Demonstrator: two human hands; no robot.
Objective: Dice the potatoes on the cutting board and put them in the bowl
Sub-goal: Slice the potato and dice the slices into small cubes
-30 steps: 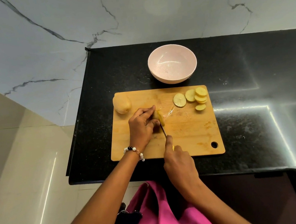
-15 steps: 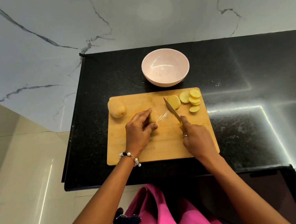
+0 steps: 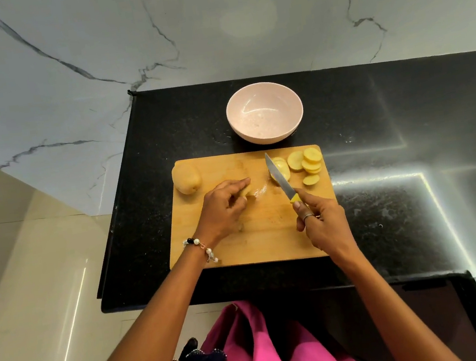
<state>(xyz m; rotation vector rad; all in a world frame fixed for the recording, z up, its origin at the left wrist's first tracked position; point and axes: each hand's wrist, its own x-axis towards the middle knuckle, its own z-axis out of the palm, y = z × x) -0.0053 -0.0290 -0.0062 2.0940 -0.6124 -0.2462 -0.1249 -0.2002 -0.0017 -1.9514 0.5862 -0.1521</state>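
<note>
1. A wooden cutting board [image 3: 268, 237] lies at mid-frame on the black counter [image 3: 375, 132].
2. The left hand [image 3: 222, 209] has its grip curled round a potato piece [image 3: 247, 191] at the board's centre.
3. The right hand [image 3: 322, 220] has its grip clenched on a yellow-handled knife [image 3: 280, 178], whose blade lies over a slice.
4. Potato slices [image 3: 308, 162] lie at the board's upper right; a whole potato [image 3: 186, 178] sits at its upper left.
5. The pink bowl [image 3: 264, 112] stands just above the board.
</note>
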